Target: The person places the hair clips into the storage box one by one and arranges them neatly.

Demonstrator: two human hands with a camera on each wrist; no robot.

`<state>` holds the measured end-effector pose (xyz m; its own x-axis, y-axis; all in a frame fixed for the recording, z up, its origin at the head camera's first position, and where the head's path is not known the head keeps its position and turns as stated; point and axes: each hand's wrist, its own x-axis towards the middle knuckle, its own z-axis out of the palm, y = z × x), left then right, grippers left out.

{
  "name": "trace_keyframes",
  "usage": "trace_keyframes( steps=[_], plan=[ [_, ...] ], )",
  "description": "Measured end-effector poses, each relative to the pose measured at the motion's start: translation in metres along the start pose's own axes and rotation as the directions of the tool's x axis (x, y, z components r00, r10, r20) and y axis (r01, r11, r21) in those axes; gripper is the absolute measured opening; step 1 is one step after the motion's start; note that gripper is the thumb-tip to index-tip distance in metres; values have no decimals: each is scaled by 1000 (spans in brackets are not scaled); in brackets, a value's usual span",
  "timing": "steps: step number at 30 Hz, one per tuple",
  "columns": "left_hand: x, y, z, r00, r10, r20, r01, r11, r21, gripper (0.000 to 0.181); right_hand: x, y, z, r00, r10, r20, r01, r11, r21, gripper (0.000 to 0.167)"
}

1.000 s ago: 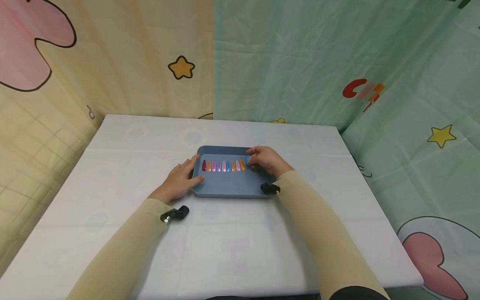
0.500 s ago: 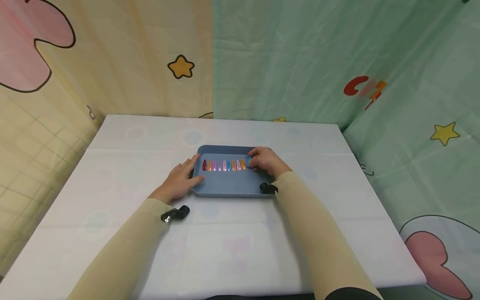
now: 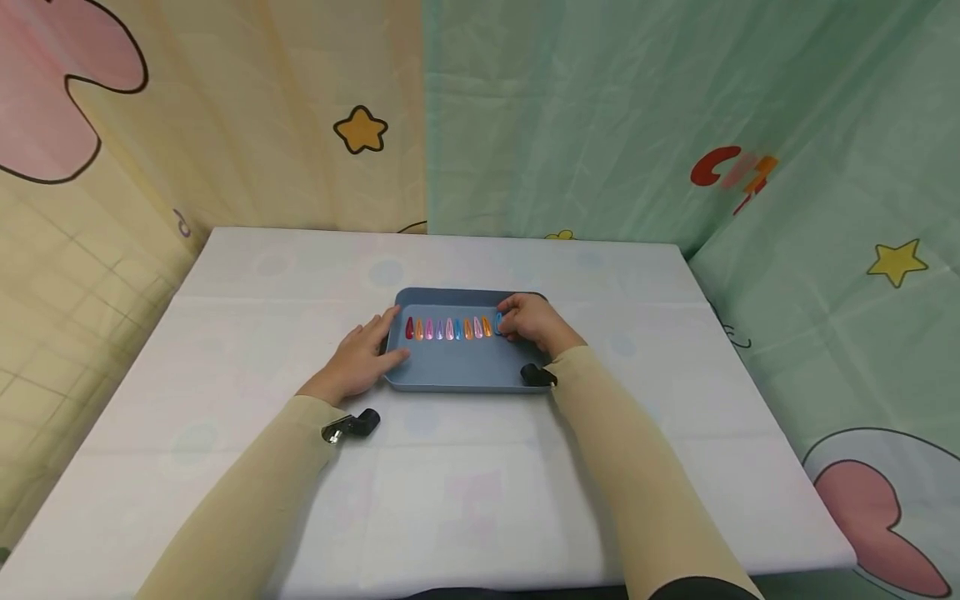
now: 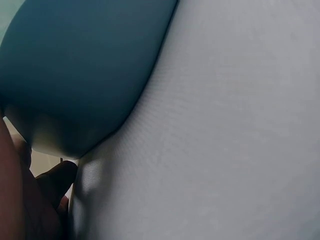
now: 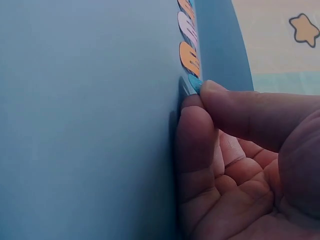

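A blue-grey rectangular tray [image 3: 450, 368] lies on the table, with a row of several snap hair clips [image 3: 449, 328] in red, orange, pink, purple and blue across it. My right hand [image 3: 538, 323] pinches a blue hair clip [image 5: 194, 83] between thumb and fingertips at the row's right end, beside an orange hair clip [image 5: 189, 58]. The clip is low against the tray floor; the fingers cover part of it. My left hand [image 3: 356, 360] rests on the tray's left edge, fingers spread and thumb over the rim. In the left wrist view, the tray's outer side [image 4: 85, 65] hides most of that hand.
A pale cloth covers the table [image 3: 465, 483] around the tray. Patterned curtains [image 3: 570, 108] hang behind it and at both sides. A small black camera [image 3: 363, 422] sits on the left wrist, and another black camera [image 3: 537, 375] on the right wrist hangs over the tray.
My right hand has shifted slightly, bringing the blue hair clip down and into line with the row's right end. The left hand stays on the tray's edge.
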<state>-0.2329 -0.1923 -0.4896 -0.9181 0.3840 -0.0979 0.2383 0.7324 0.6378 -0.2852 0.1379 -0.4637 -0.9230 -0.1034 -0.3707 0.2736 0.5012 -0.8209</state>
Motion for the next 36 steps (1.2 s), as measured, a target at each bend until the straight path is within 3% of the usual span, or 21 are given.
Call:
trace_keyframes(
  steps=[32,36],
  plan=[
    [0,2,-1,1000,-6,2,6,1000,-8,87,-1,0,6,999,-29,-35,23,985,-169,43],
    [0,2,-1,1000,-6,2,6,1000,-5,87,-1,0,7,999,-31,-38,23,980,-198,37]
  ],
)
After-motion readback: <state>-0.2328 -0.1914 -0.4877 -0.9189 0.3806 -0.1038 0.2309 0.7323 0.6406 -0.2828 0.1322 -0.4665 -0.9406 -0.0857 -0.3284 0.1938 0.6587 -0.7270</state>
